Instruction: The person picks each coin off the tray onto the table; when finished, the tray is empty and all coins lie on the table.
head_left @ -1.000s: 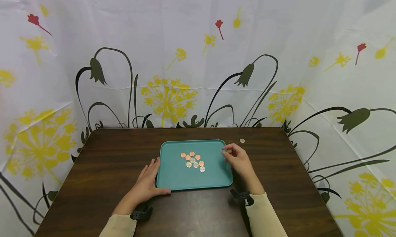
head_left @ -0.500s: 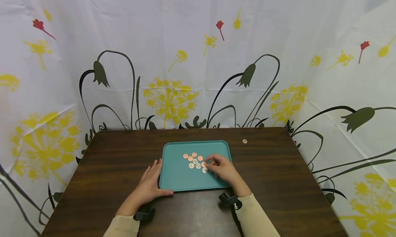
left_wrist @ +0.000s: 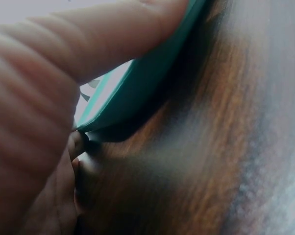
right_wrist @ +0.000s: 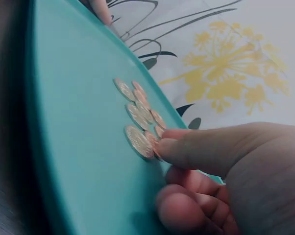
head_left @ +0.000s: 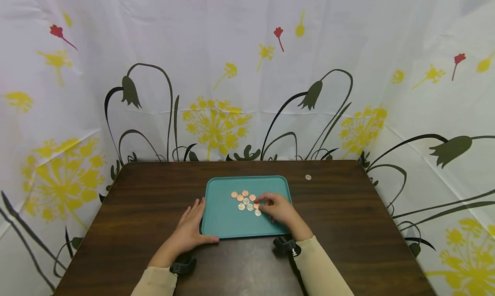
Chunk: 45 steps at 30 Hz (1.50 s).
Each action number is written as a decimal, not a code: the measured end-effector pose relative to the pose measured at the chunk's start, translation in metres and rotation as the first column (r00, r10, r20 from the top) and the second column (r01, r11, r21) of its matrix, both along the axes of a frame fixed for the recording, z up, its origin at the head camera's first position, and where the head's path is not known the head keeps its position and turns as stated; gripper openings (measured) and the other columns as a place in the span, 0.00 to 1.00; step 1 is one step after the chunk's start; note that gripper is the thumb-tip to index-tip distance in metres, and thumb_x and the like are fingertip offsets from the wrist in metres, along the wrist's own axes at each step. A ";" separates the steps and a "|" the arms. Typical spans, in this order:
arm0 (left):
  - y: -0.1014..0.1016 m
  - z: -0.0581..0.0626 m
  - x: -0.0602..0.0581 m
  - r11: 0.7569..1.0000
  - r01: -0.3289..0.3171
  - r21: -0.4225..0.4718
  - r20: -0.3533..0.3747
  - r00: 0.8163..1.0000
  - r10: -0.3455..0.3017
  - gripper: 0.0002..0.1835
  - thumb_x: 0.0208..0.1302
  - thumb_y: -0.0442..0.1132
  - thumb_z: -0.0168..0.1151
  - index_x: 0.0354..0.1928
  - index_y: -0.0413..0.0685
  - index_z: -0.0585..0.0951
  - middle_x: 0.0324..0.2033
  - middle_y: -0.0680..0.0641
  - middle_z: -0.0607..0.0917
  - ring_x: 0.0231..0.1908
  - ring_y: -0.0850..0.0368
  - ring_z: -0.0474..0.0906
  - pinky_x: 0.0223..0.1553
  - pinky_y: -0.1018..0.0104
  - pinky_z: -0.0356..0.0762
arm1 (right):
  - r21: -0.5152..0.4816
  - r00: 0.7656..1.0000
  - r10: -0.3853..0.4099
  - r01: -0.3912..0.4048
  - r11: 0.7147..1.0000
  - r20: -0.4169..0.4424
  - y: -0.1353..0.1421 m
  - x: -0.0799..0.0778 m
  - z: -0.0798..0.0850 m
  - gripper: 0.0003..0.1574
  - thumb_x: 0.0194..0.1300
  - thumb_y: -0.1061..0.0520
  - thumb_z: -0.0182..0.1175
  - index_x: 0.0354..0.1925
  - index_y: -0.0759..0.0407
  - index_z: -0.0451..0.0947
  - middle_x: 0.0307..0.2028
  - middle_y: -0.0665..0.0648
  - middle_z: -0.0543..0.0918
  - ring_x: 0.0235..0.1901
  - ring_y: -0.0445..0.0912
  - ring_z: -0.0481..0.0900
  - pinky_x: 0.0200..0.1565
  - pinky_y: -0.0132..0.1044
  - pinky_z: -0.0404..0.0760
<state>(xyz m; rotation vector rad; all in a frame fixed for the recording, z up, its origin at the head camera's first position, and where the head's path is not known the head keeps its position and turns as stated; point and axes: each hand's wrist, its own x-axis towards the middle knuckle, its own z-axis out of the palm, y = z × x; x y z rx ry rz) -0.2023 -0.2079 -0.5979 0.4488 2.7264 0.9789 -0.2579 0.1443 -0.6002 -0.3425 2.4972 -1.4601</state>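
Over the right half of the teal tray point(head_left: 222, 223), your right hand point(head_left: 280, 211) has come in from the tray's right rim within the last second and now has its fingertips at the coin cluster point(head_left: 246, 201). For the last half second it has barely shifted, so the reach looks finished and the work seems to have turned to handling one coin. Your right grip is pinching: thumb and forefinger close on the copper coin point(head_left: 256, 205) at the cluster's right side, with the other fingers curled in beneath. Your thumb covers part of that coin, so you can't tell from here whether it has left the tray. Just beside it, toward you, lies a silver coin point(head_left: 258, 212).

The rest of the cluster keeps its arrangement, coppers mostly on the far side, silvers nearer you. Your left hand point(head_left: 189, 231) stays where it was, its grip spread, fingers along the tray's left rim and thumb at the near edge; that should help keep the tray steady. Well apart, beyond the tray's far right corner, a lone silver coin point(head_left: 308, 177) lies untouched on the dark counter point(head_left: 348, 223).
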 end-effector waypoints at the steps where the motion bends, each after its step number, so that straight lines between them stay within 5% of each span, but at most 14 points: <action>1: 0.000 0.000 0.000 1.000 0.001 0.001 0.005 1.000 -0.001 0.81 0.50 0.71 0.84 0.88 0.37 0.42 0.88 0.34 0.46 0.88 0.34 0.37 0.85 0.31 0.34 | 0.005 1.000 0.016 -0.016 1.000 0.010 0.001 -0.001 0.000 0.11 0.77 0.56 0.70 0.54 0.45 0.92 0.22 0.51 0.75 0.13 0.43 0.72 0.19 0.38 0.79; 8: -0.001 0.001 -0.001 1.000 -0.002 0.008 0.006 1.000 0.002 0.80 0.51 0.70 0.84 0.89 0.38 0.41 0.88 0.35 0.46 0.88 0.34 0.37 0.85 0.31 0.33 | 0.028 0.993 0.110 -0.111 0.993 0.045 0.006 -0.010 0.007 0.15 0.76 0.59 0.67 0.55 0.44 0.91 0.22 0.51 0.75 0.14 0.43 0.73 0.21 0.38 0.80; 27: 0.001 -0.002 0.000 1.000 0.001 0.012 0.015 1.000 -0.001 0.80 0.51 0.69 0.84 0.89 0.38 0.41 0.88 0.35 0.45 0.89 0.34 0.36 0.85 0.31 0.32 | 0.121 0.987 0.142 -0.150 0.981 0.070 0.006 -0.017 0.007 0.18 0.74 0.61 0.66 0.53 0.39 0.88 0.22 0.51 0.73 0.12 0.43 0.75 0.22 0.38 0.82; 36: 0.002 -0.002 0.000 1.000 0.011 0.000 0.024 1.000 -0.011 0.81 0.51 0.72 0.82 0.89 0.38 0.40 0.88 0.35 0.45 0.88 0.35 0.35 0.85 0.31 0.32 | -0.009 0.989 0.108 -0.108 0.994 0.103 0.011 -0.016 0.000 0.07 0.74 0.57 0.71 0.49 0.50 0.85 0.23 0.51 0.75 0.12 0.43 0.73 0.16 0.37 0.80; 45: 0.000 0.001 0.000 1.000 -0.004 -0.005 0.009 1.000 0.004 0.81 0.50 0.72 0.83 0.88 0.37 0.41 0.88 0.35 0.46 0.88 0.34 0.36 0.85 0.31 0.33 | -0.072 0.995 0.056 -0.050 0.996 0.085 0.009 -0.015 -0.002 0.10 0.74 0.55 0.71 0.42 0.57 0.79 0.29 0.51 0.79 0.15 0.42 0.73 0.16 0.34 0.77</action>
